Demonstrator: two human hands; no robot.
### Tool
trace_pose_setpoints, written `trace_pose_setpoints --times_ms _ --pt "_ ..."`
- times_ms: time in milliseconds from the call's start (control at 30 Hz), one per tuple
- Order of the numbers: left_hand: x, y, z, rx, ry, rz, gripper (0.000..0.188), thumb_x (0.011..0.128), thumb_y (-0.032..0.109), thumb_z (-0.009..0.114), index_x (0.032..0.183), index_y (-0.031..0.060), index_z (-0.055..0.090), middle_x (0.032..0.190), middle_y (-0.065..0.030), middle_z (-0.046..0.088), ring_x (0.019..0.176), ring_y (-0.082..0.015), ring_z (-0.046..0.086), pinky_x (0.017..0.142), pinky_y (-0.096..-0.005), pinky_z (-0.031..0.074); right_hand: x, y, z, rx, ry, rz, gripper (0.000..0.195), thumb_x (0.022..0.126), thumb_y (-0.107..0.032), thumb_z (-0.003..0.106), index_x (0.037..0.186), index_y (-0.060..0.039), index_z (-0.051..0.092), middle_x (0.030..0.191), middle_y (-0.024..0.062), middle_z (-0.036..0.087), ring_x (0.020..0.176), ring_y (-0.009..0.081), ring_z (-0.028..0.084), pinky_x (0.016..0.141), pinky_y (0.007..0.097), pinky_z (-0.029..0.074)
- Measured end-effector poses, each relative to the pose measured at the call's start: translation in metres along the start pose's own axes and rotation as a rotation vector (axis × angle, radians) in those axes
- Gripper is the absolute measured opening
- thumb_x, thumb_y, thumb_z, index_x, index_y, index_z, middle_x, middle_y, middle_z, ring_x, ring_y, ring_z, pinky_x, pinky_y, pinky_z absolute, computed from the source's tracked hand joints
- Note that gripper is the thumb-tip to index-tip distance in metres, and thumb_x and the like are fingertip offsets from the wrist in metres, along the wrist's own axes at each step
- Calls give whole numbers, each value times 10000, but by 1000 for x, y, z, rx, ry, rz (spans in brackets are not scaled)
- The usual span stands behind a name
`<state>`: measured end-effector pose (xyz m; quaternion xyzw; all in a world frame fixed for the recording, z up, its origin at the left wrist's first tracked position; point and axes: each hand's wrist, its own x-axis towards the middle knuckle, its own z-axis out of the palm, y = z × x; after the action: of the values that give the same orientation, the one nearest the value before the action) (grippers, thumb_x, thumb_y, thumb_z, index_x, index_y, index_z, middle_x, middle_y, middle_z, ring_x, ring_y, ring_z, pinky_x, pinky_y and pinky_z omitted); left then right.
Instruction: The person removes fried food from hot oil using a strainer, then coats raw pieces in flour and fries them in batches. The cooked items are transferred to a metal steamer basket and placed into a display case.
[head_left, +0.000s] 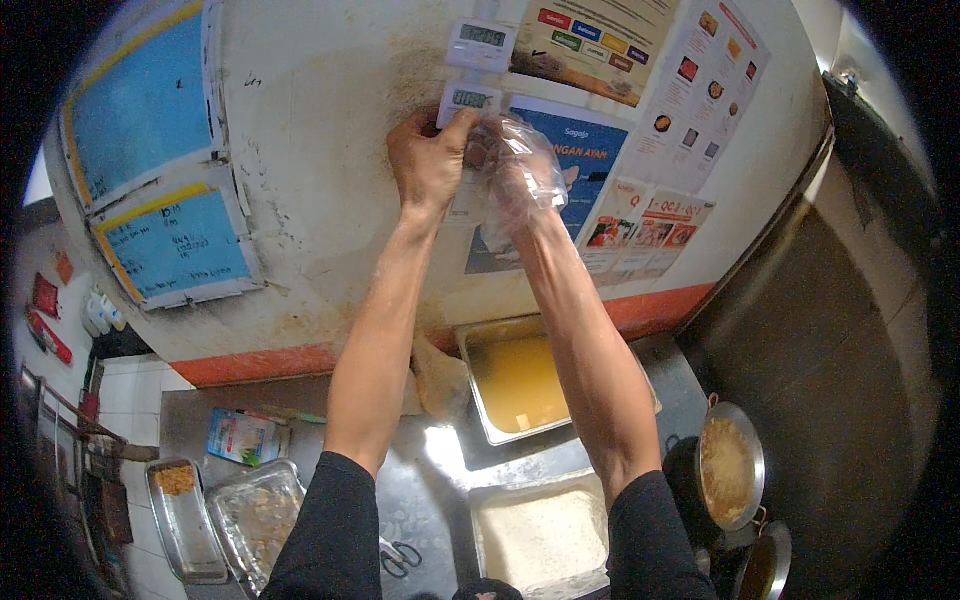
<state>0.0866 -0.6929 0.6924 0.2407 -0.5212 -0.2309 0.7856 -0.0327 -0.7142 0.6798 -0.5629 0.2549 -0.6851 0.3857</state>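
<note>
Both arms reach up to a wall above a metal counter. My left hand (427, 161) is at the lower left of a white digital timer (469, 97), with its thumb and fingers on the casing. On the timer's right, my right hand (521, 165) wears a clear plastic glove; its fingertips are near the timer's lower edge, partly hidden by the glove's glare and folds. A second digital timer (480, 45) hangs just above. Whether the lower timer is gripped or only pressed against the wall is not clear.
Below stand a metal pan of yellow liquid (517, 382), a tray of white flour (540, 525), scissors (401, 556), a rectangular metal tray (255, 517) and a narrow pan with orange crumbs (187, 525). Woks of frying oil (727, 469) stand right. Posters (592, 45) cover the wall.
</note>
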Motion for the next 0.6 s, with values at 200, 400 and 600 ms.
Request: trace_pose_setpoints --times_ms 200,400,600 --pt "-2 3 2 -9 -31 -85 291 848 198 764 999 -51 763 897 -121 766 803 -170 680 748 -327 537 23 21 -22 -128 -25 -125 322 964 -309 696 1038 -1 748 965 34 751 791 139 638 689 326 519" --pt "0 3 -4 27 -22 -46 298 839 208 760 990 -49 763 902 -126 767 808 -172 683 749 -325 535 4 12 -11 4 -27 72 332 993 -262 690 1214 -15 685 1060 56 719 932 158 679 772 285 549" --pt "-3 3 -4 14 -15 -49 322 839 241 756 984 -46 766 894 -135 770 793 -182 685 756 -332 536 -13 -12 3 -12 8 101 336 993 -270 686 1214 -16 683 1038 43 706 858 145 652 730 276 530"
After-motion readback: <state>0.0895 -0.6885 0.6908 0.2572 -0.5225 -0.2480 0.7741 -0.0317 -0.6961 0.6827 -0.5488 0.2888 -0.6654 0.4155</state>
